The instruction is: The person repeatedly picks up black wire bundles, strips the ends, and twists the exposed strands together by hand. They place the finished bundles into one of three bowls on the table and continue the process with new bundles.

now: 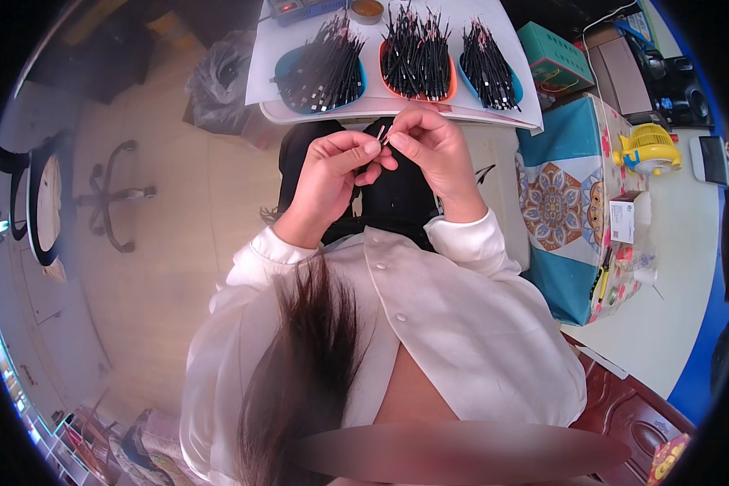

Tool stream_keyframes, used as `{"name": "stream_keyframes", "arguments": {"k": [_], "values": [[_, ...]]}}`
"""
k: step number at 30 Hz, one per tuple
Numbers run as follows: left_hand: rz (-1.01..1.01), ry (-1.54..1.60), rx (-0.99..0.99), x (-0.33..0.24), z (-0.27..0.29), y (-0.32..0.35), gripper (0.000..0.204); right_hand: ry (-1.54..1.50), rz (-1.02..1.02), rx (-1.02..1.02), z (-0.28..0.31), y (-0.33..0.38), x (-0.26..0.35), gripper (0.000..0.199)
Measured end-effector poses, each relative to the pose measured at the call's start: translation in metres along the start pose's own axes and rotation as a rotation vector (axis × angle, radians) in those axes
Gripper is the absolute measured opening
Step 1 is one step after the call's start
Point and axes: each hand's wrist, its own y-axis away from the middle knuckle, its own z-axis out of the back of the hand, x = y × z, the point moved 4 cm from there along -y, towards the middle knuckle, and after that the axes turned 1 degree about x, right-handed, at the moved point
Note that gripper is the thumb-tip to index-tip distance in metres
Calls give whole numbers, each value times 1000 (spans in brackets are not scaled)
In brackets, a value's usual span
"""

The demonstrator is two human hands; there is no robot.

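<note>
Above my lap, both hands meet in front of the white table's near edge. My left hand [345, 159] is closed in a pinch on a thin black cable [382, 142], whose stripped end shows fine reddish and pale wires. The fingertips of my right hand [429, 146] pinch those wire ends from the other side. On the table [261, 73] stand a blue tray [287, 61], an orange tray [452, 81] and another blue tray [517, 81]. Each is heaped with short black cables with pale, partly reddish ends.
A small round tin [367, 10] sits near a blue box [296, 11] at the table's back. To the right, a patterned cloth [560, 202] covers a stand; a yellow fan [650, 150] and a small white box [622, 220] are beside it. A grey plastic bag [221, 77] fills a bin at left.
</note>
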Motion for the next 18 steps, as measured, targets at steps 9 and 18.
{"name": "stream_keyframes", "arguments": {"k": [9, 18], "values": [[-2, -56, 29, -1, 0, 2, 12, -13, -21, -7, 4, 2, -3, 10], [-141, 51, 91, 1, 0, 2, 14, -675, -114, 69, -16, 2, -36, 12]]}}
